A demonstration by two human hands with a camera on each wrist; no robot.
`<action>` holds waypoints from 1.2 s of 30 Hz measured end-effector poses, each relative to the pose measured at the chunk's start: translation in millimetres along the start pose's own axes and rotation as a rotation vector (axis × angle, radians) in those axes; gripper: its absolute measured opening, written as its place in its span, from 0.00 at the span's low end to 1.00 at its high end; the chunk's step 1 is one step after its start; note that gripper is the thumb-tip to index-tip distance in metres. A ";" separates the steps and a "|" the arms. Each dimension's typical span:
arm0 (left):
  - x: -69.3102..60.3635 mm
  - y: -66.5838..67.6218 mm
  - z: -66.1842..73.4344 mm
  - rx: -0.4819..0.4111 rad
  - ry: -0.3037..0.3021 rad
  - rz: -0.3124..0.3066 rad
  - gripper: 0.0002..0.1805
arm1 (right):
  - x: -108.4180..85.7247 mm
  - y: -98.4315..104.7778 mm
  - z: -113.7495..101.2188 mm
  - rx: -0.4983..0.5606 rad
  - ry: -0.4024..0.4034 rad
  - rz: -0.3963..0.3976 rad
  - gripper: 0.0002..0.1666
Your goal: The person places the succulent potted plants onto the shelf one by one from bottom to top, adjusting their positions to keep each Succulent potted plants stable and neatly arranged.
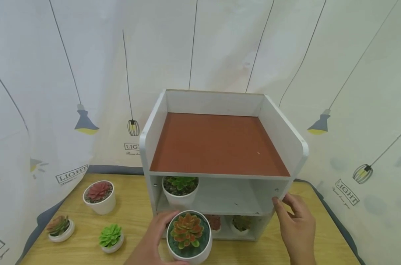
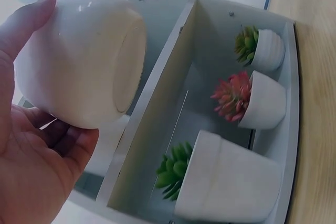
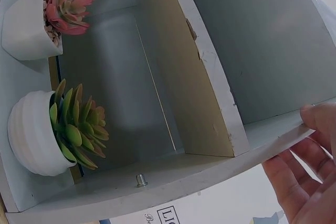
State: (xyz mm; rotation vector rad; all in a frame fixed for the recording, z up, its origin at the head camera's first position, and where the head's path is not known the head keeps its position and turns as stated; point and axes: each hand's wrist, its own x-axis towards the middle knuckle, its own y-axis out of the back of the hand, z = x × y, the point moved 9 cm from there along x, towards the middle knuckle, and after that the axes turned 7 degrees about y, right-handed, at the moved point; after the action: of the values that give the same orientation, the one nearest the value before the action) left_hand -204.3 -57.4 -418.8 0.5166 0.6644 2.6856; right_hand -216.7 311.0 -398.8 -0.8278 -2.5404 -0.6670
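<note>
Hands: left hand [image 1: 152, 239] grips potted orange succulent [image 1: 188, 235] — right hand [image 1: 297, 222] pinches edge of shelf unit [image 1: 220, 143] | Risk: knock against shelved green succulent [image 1: 180, 189] — if steered left

For my left hand [image 1: 150, 239], room opens on the middle level of the white, box-shaped shelf unit [image 1: 217, 143], between the round white pot with a green succulent [image 1: 180, 197] at left and the flat white side panel [image 1: 266, 193], whose edge my right hand [image 1: 296, 222] pinches. The chipped white divider board [image 3: 210, 72] blocks passage downward; three white-potted succulents [image 2: 266, 100] stand in the way below.
</note>
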 end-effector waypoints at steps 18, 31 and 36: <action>15.8 -31.3 12.5 -0.081 0.285 -0.015 0.55 | 1.0 -0.4 -3.1 0.026 0.024 0.007 0.17; 27.7 -42.9 21.4 -0.023 0.221 0.164 0.56 | 0.8 0.4 -2.3 0.033 0.028 0.014 0.17; 30.4 -46.9 31.3 0.024 0.133 0.231 0.56 | 0.5 -0.3 -1.0 0.035 0.034 0.012 0.17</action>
State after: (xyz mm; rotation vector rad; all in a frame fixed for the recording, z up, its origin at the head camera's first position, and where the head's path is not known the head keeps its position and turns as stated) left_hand -207.6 5.7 -408.3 0.4485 0.7130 2.9534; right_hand -217.1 310.5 -397.8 -0.8126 -2.5073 -0.6254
